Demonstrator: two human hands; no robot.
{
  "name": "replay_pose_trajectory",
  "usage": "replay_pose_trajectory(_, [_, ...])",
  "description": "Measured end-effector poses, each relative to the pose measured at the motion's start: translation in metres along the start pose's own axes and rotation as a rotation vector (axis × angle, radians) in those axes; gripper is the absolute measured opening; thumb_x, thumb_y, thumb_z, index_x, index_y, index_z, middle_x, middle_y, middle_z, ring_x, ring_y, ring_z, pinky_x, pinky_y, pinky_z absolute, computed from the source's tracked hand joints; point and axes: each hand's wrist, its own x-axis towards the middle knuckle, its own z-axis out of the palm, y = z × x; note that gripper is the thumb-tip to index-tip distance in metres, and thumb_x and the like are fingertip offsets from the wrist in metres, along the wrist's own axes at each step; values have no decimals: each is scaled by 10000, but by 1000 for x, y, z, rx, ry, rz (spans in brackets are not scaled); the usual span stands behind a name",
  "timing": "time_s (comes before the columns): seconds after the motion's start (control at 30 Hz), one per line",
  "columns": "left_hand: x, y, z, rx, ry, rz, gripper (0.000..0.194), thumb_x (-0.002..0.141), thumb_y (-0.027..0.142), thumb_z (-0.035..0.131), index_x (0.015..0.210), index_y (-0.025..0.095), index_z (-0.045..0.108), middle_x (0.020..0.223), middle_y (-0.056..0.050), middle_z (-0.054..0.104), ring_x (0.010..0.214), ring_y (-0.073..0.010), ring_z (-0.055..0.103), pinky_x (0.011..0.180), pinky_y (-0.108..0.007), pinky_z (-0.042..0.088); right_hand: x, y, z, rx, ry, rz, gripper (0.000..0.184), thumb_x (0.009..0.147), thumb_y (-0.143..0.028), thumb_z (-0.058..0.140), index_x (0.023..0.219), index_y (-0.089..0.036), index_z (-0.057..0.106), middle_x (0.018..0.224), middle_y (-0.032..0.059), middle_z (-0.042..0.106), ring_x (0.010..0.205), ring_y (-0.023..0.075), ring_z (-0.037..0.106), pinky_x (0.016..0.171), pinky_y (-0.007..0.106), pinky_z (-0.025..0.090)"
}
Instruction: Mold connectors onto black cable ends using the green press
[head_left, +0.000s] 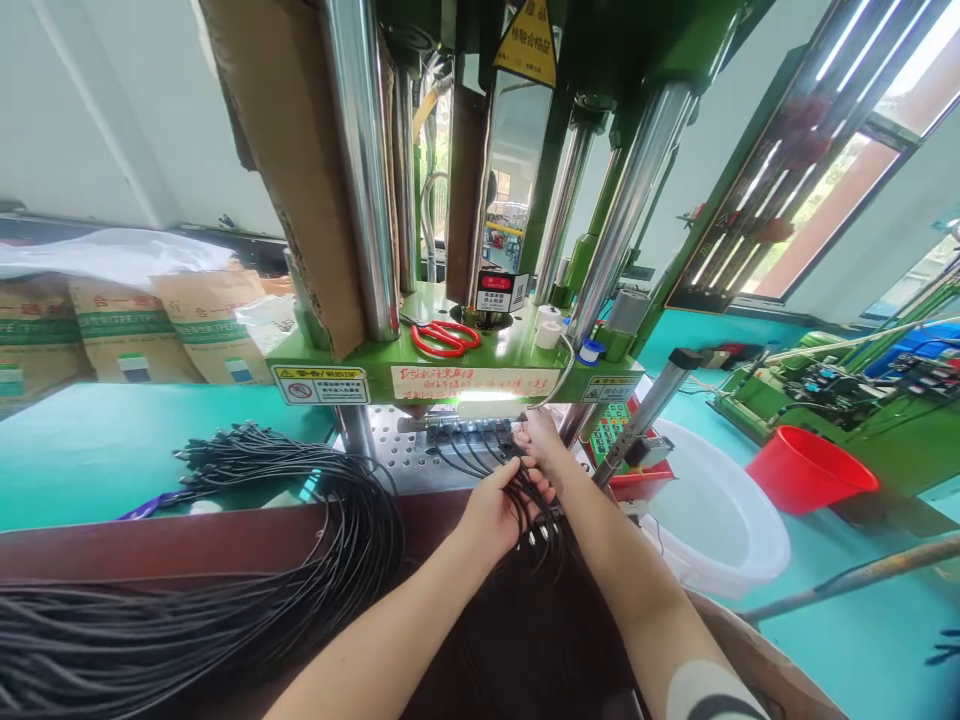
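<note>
My left hand [499,508] is closed around several black cables [541,520], whose metal-tipped ends hang below it. Those cables run up to a dark mould [450,436] in the lit gap of a green press [337,348]. My right hand [541,448] reaches past the left to the mould's right end, by the cables. Its fingers are partly hidden, and what they hold, if anything, cannot be made out.
Red-handled scissors [446,338] lie on the press's green plate. To the left, a big bundle of black cables [300,560] covers the bench. On the right stand a white tub [720,530] and a red bucket [810,470]. Paper sacks [124,325] are at the far left.
</note>
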Motion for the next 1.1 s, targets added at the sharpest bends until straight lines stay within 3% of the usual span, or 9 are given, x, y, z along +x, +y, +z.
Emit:
replay_pose_trajectory(0.17, [-30,-12,-2,-131,3,-44,221,873,189,382,686,111,471,426,82,283,342,-24,297,399,-150,307,-23,-2,-1,41,74,-35,93,708,-272,489,681,-196,444,352,-101,328,270,56,281,274,153,133])
replay_pose_trajectory(0.3, [-59,-22,-20,-107,-65,-163,252,886,218,355,684,108,459,441,98,189,329,-11,199,359,-128,158,-33,2,-2,45,138,-36,64,683,-258,482,674,-197,466,352,-95,315,290,73,318,279,159,155])
replay_pose_trajectory(0.4, [-81,-27,-37,-49,-167,-234,226,871,223,390,687,113,461,453,100,157,342,-14,162,367,-135,117,-42,3,-4,49,139,-37,53,682,-252,471,671,-200,474,368,-80,362,300,77,324,286,169,172])
replay_pose_trajectory(0.53, [-99,-22,-55,95,-304,-330,164,826,223,480,702,116,476,462,95,171,371,-20,148,382,-142,120,-56,3,-4,39,118,-54,87,704,-275,454,671,-204,491,351,-72,382,279,84,293,284,190,181])
replay_pose_trajectory(0.77, [-121,-3,-84,281,-402,-389,164,820,256,480,714,132,495,468,87,175,390,-40,122,391,-172,137,-76,10,-5,45,180,-127,116,722,-295,454,663,-196,469,351,-77,368,287,72,311,280,165,176])
replay_pose_trajectory(1.0, [-113,-31,-87,417,-446,-407,189,803,319,506,716,151,504,460,68,280,384,-62,268,424,-216,273,-84,26,1,23,204,-147,167,727,-359,485,719,-193,497,368,-80,375,292,75,356,269,158,203])
replay_pose_trajectory(1.1, [-122,-22,-89,438,-499,-331,233,784,374,535,704,157,503,449,63,304,376,-70,315,426,-227,307,-75,21,-12,5,222,-154,188,734,-370,477,751,-185,505,384,-62,434,272,59,321,263,156,179])
